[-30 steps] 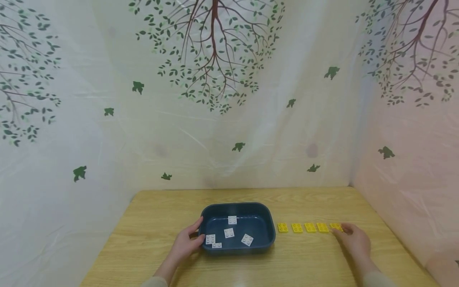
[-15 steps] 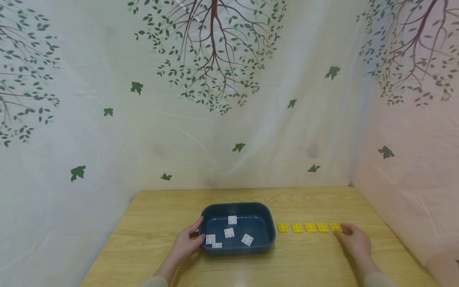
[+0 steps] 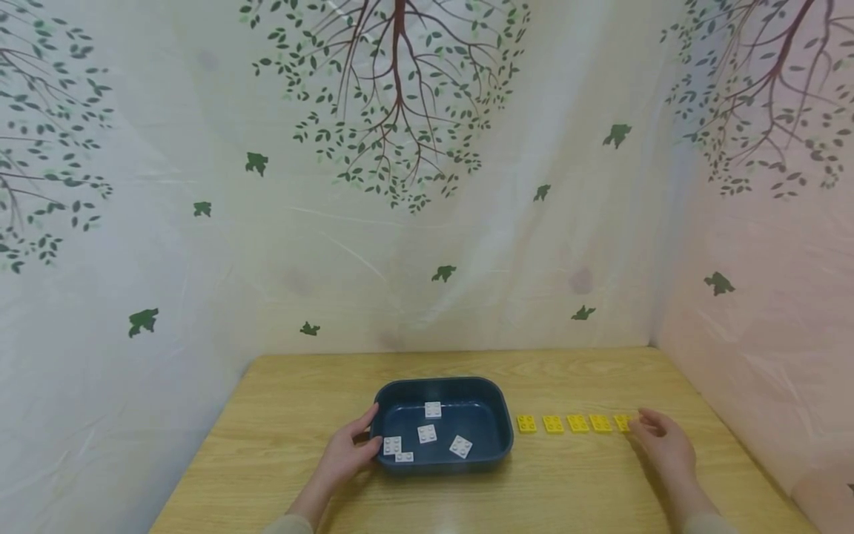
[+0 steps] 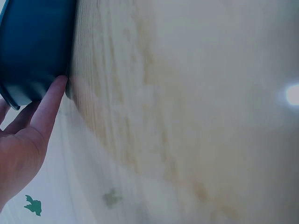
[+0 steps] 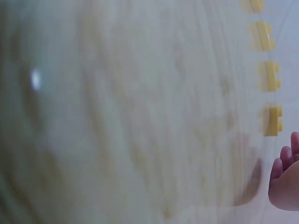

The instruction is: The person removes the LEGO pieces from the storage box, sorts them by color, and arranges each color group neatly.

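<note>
My left hand (image 3: 348,451) holds the left end of a dark blue tray (image 3: 440,467), thumb and fingers on its side. In the left wrist view, a finger (image 4: 50,105) lies along the tray's wall near the table. Several white toy bricks, one of them a square brick (image 3: 460,446), lie loose inside. To the right, several yellow toy bricks stand in a row, from the leftmost brick (image 3: 526,423) to the last brick (image 3: 622,423), which is partly hidden behind my right hand (image 3: 667,445). That hand's fingers look relaxed, with nothing visible in them.
Everything stands on a wooden table (image 3: 300,400). Behind it hangs a pale sheet (image 3: 373,311) printed with branches and leaves. Another sheet (image 3: 767,356), pinkish, runs along the right side.
My right hand has shifted slightly right and its fingers have loosened from the last yellow brick. The left hand, the tray and the white bricks stay as they were.
</note>
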`<action>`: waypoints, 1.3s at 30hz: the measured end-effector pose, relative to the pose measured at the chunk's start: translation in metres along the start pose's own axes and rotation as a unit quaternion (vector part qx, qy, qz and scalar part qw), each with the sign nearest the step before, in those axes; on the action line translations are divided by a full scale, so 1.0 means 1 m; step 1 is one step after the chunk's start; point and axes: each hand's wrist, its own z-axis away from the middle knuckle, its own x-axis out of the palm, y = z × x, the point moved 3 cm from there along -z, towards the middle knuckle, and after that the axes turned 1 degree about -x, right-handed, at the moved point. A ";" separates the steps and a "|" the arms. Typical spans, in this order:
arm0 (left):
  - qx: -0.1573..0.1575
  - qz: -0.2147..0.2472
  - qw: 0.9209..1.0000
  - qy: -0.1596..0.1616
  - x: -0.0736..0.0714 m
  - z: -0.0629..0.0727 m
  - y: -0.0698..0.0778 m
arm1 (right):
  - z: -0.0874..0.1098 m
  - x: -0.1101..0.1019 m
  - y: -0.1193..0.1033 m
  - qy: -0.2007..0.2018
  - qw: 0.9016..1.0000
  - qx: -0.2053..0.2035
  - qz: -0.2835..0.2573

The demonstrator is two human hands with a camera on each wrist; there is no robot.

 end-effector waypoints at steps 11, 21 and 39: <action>-0.010 0.006 1.000 -0.008 0.000 0.004 0.002 | 0.026 0.019 -0.039 -0.058 0.993 -0.085 -0.060; -0.009 0.000 1.000 -0.007 -0.002 0.008 0.002 | 0.045 0.051 -0.080 -0.087 0.974 -0.209 -0.035; -0.017 0.019 0.999 -0.024 -0.005 0.018 0.003 | 0.084 0.101 -0.151 -0.276 0.906 -0.317 -0.048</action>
